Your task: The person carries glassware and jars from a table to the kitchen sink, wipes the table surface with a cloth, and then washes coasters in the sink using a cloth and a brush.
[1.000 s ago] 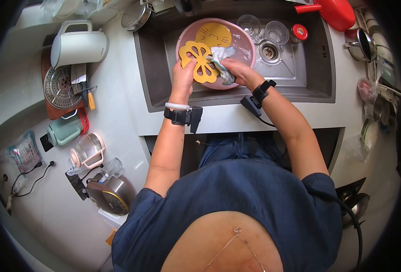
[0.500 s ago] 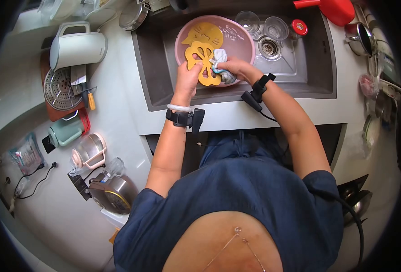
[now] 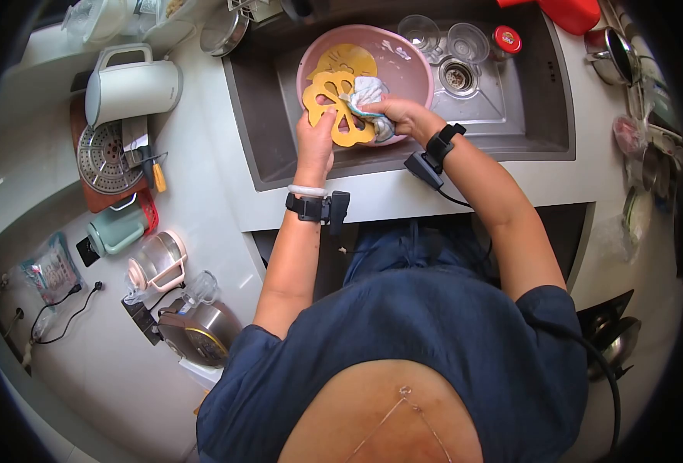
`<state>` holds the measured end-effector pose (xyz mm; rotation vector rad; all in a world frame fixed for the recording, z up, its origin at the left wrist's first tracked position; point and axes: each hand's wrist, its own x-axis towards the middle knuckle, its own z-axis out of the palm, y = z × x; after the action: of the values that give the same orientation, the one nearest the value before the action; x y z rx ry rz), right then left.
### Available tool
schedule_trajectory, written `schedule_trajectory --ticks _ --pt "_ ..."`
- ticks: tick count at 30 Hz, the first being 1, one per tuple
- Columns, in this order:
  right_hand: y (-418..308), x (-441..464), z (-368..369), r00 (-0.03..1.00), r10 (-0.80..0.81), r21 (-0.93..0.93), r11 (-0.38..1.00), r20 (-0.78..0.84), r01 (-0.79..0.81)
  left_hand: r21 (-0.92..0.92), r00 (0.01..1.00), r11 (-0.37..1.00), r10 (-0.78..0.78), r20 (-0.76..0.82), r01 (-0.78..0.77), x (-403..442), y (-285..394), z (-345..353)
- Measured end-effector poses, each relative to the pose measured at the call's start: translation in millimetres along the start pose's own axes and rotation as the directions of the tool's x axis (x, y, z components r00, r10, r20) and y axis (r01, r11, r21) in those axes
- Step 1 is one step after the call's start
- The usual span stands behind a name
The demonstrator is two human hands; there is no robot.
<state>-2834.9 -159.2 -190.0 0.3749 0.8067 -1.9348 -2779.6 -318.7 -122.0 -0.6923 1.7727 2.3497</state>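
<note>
My left hand [image 3: 317, 133] grips the lower left edge of a yellow flower-shaped mat with cut-out holes [image 3: 349, 136], thumb on top. My right hand [image 3: 401, 116] is closed on a white and grey cloth [image 3: 369, 91] that lies against the mat's upper right side. Both are held over a pink basin [image 3: 414, 69] standing in the sink. A second yellow mat [image 3: 353, 59], with a face-like pattern cut into it, rests inside the basin behind the first. The fingers under the mat are hidden.
The grey sink [image 3: 252, 147] also holds two clear cups [image 3: 467, 43] and a red-lidded jar [image 3: 506, 40] near the drain [image 3: 458, 76]. A white kettle [image 3: 134, 85], a steamer plate [image 3: 110, 158] and a knife stand left. A steel pot [image 3: 611, 57] is right.
The flower-shaped mat has turned and shifted slightly left in my left hand. My right hand has moved the cloth up and left across it.
</note>
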Motion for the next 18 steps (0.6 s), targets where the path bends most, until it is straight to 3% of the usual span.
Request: schedule_trajectory --ticks 3,6,8,9,10,11,12,14,15,17,18 --pt "-2.7 0.1 5.4 1.000 -0.025 0.071 0.997 -0.013 0.026 0.003 0.999 0.999 0.042 -0.025 -0.042 0.8 5.7 2.3" --pt "3.3 7.7 2.6 0.998 -0.039 0.120 0.992 -0.052 0.045 0.123 0.991 0.985 0.115 0.071 -0.123 -2.0 9.4 9.7" --pt "9.5 9.7 5.6 0.974 -0.082 -0.027 0.997 -0.213 0.078 0.276 0.980 0.942 0.167 0.112 -0.192 -4.2 8.0 13.1" --pt "12.2 13.9 1.6 0.973 -0.084 -0.028 0.996 -0.213 0.080 0.276 0.979 0.941 0.168 0.114 -0.194 -5.2 8.3 13.2" --pt "13.2 18.2 -4.1 0.954 -0.187 -0.302 0.947 -0.232 0.112 0.351 0.978 0.914 0.169 0.123 -0.202 -6.1 8.0 13.8" --pt "17.4 19.4 -10.5 0.931 -0.285 -0.551 0.826 -0.226 0.119 0.424 0.978 0.882 0.164 0.129 -0.204 -9.6 6.6 13.9" --pt "14.8 11.6 -8.4 0.932 -0.282 -0.548 0.828 -0.229 0.116 0.426 0.979 0.883 0.159 0.129 -0.199 -12.6 6.3 14.3" --pt "-7.7 -9.9 4.8 0.953 -0.261 -0.848 0.529 -0.155 0.007 0.406 0.983 0.895 0.160 0.092 -0.184 -12.7 8.1 16.7" --pt "-13.6 -14.6 6.7 0.953 -0.260 -0.847 0.531 -0.155 0.007 0.407 0.983 0.895 0.158 0.091 -0.182 -11.1 5.5 14.0" --pt "-23.3 -19.3 5.0 0.987 -0.085 -0.822 0.565 -0.138 -0.066 0.208 0.997 0.976 0.067 -0.043 -0.056 -3.9 0.4 5.8" --pt "-20.9 -14.4 -2.0 0.995 -0.034 -0.724 0.689 -0.091 -0.042 0.134 0.999 0.991 0.005 -0.034 0.000 -3.4 5.9 3.2"
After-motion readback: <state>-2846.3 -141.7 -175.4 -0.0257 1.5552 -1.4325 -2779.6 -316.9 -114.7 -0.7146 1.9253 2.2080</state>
